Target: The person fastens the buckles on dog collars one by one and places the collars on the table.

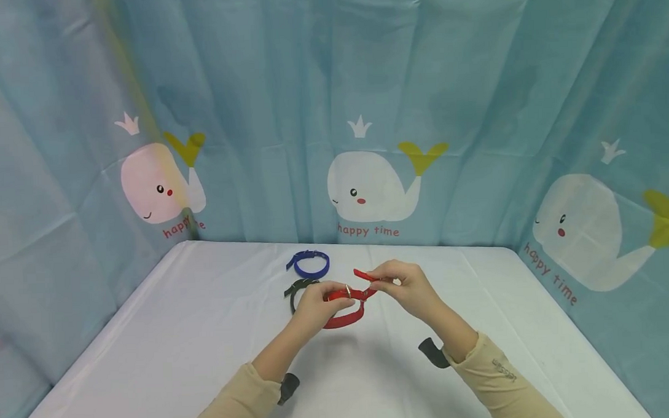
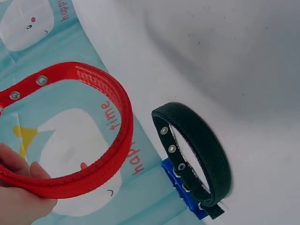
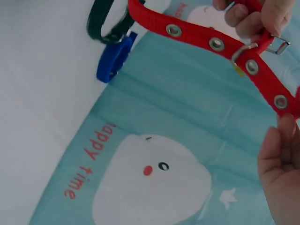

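Both hands hold a red collar above the white table. My left hand grips the band beside the metal buckle. With thumb and fingers, my right hand pinches the strap's free end to the right of the buckle. Several metal eyelets run along the strap in the right wrist view, where the strap passes by the buckle. The rest of the band hangs as a loop below the hands. Behind my left hand, a dark green collar lies on the table, partly hidden in the head view.
A blue collar lies on the white tabletop just beyond the green one. A light blue curtain printed with whales stands at the back and both sides of the table.
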`<state>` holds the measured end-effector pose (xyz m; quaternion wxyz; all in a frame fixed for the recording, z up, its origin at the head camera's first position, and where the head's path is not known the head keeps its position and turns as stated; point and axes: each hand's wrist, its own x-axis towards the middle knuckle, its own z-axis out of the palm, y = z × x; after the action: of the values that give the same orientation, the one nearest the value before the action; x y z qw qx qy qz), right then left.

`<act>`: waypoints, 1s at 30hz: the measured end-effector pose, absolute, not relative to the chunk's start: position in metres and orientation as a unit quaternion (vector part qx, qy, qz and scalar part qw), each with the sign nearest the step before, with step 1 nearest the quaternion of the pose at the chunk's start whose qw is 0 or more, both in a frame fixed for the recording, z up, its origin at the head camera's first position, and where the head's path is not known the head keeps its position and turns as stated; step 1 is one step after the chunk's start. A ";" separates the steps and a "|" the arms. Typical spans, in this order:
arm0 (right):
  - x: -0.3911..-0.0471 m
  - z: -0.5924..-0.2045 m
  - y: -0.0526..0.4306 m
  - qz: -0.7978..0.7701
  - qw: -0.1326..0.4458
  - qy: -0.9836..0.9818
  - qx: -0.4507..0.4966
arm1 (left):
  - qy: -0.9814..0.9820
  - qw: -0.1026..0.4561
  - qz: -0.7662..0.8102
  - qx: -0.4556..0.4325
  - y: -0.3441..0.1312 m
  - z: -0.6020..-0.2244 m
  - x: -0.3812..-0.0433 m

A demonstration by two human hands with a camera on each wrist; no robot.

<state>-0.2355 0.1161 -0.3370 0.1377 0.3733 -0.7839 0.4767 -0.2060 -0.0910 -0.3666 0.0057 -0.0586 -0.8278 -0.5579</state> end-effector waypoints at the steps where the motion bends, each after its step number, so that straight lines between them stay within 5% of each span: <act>1: -0.235 -0.336 0.117 0.458 0.139 -0.789 0.386 | -0.827 0.007 -0.559 -0.057 -0.091 -0.366 -0.206; 15: -0.229 -0.331 0.117 0.299 0.131 -0.849 0.415 | -0.830 0.035 -0.549 -0.093 -0.091 -0.363 -0.202; 30: -0.230 -0.341 0.112 0.337 0.161 -0.810 0.452 | -0.826 0.068 -0.552 -0.091 -0.090 -0.362 -0.197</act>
<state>-0.2296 0.1124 -0.3414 0.1612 0.4520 -0.8098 0.3374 -0.1974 -0.0896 -0.3620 0.0680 -0.0907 -0.8262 -0.5519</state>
